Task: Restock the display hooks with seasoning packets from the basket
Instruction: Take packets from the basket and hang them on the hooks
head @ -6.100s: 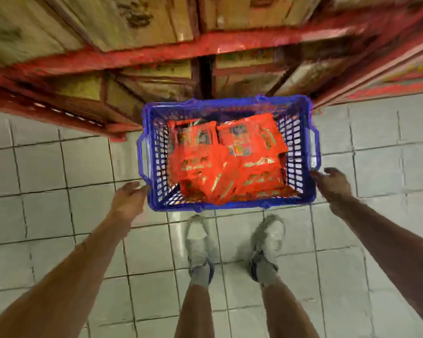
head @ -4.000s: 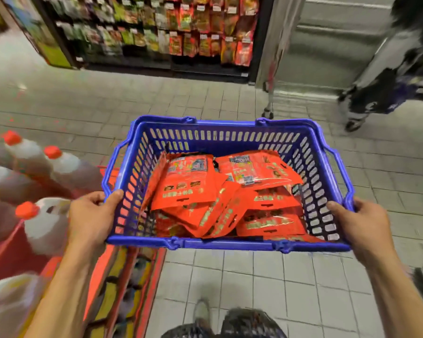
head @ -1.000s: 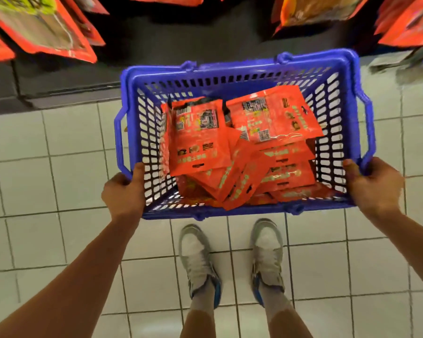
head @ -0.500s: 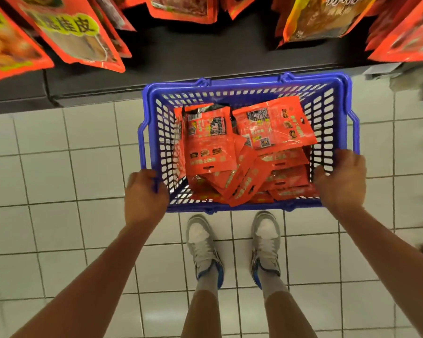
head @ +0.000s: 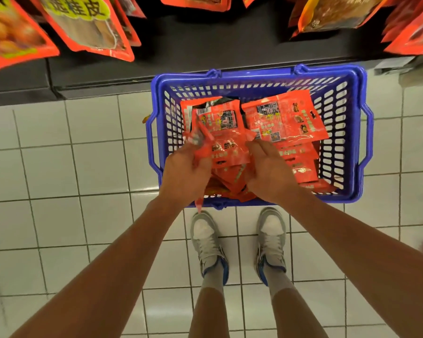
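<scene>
While the blue basket (head: 357, 132) sat on the floor below the hooks, both hands were in it: left hand (head: 185, 172) gripped a packet (head: 220, 140), right hand (head: 270, 174) fingers curled onto the same stack, packets lying directly ahead, long axis pointing away.

White tiled floor (head: 59, 167) with dark grout lines; two grey-and-white sneakers (head: 209, 242) with blue heels stand side by side; a dark shelf base (head: 95, 76) borders the floor's far edge.

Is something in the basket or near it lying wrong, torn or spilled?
Nothing is spilled or visibly torn. The packets lie in a loose, crooked heap inside the basket, which sits on the floor; both hands are gathering some.
</scene>
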Demonstrator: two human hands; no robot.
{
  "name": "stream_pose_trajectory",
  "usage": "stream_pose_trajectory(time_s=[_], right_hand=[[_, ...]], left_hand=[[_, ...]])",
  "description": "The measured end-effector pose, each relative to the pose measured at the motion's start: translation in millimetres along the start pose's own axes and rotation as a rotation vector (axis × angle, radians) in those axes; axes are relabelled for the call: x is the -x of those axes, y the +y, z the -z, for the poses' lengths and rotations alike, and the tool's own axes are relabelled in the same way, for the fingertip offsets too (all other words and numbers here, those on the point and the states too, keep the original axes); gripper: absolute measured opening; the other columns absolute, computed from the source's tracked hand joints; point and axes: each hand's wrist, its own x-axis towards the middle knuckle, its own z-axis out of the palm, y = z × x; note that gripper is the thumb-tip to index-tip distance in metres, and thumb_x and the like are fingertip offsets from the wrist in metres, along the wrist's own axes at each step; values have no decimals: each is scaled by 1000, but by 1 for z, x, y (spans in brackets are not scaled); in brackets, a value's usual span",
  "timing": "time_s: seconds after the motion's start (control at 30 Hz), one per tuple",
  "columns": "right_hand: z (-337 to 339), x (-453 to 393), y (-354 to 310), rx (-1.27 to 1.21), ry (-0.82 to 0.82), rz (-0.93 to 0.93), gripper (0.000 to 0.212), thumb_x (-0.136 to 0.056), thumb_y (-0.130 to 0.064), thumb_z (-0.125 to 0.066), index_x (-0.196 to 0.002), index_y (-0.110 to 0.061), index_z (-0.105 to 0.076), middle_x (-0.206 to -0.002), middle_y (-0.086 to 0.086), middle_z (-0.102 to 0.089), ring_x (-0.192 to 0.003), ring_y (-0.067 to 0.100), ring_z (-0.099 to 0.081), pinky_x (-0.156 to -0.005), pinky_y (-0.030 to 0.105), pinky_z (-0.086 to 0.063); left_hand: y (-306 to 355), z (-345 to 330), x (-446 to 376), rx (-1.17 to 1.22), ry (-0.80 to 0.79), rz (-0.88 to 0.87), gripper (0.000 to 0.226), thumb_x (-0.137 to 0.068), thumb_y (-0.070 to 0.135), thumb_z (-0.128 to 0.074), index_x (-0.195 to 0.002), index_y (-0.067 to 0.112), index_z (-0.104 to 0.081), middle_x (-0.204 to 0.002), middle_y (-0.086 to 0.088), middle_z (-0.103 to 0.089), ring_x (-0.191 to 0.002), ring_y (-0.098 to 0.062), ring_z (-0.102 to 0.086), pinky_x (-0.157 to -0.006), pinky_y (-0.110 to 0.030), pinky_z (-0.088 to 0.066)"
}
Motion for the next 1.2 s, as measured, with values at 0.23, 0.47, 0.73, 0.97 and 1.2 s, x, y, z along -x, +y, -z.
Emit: stream_pose_trajectory(time_s=[0.23,0.47,0.73,0.97,1.2], right_hand=[[26,0,-19,-78,-69,277,101,-78,-41,-79,-159,-19,-22,-168,3,-20,-156,23,-9,-122,46,-18],[48,9,-7,-332,-269,66,59,-73,-26,-88,-125,-26,-59,-100,-26,-65,-92,0,-61,-80,15,-47],[38,38,-22,-889,-315,-239,39,-89,-12,-76,-121,-26,-59,-113,3,-76,-107,24,-71,-102,49,-53],[6,-4,-24,-115,-163,-66,35,-90,-29,-66,-124,-22,-60,-113,-3,-67,-104,21,-61,-82,32,-49],[-40,-68,0,706,-239,176,96,-91,-56,-58,-161,-22,-2,-171,3,-1,-157,31,3,-122,57,-7]], left_hand=[[32,42,-4,643,-217,486,39,-61,23,-59,-96,9,-68,-84,-9,-74,-79,-33,-73,-74,-47,-61],[39,51,-18,379,-162,304,8,-89,45,-70,-90,37,-72,-91,12,-76,-81,-10,-74,-67,-26,-57],[18,26,33,927,-124,484,49,-85,34,-80,-129,36,-57,-123,2,-72,-108,-23,-72,-85,-46,-60],[-52,26,64,752,10,498,41,-80,21,-84,-117,28,-68,-107,5,-78,-97,-18,-75,-77,-36,-61],[-90,44,55,727,19,509,37,-84,19,-81,-117,29,-68,-108,6,-77,-96,-19,-76,-82,-45,-59]])
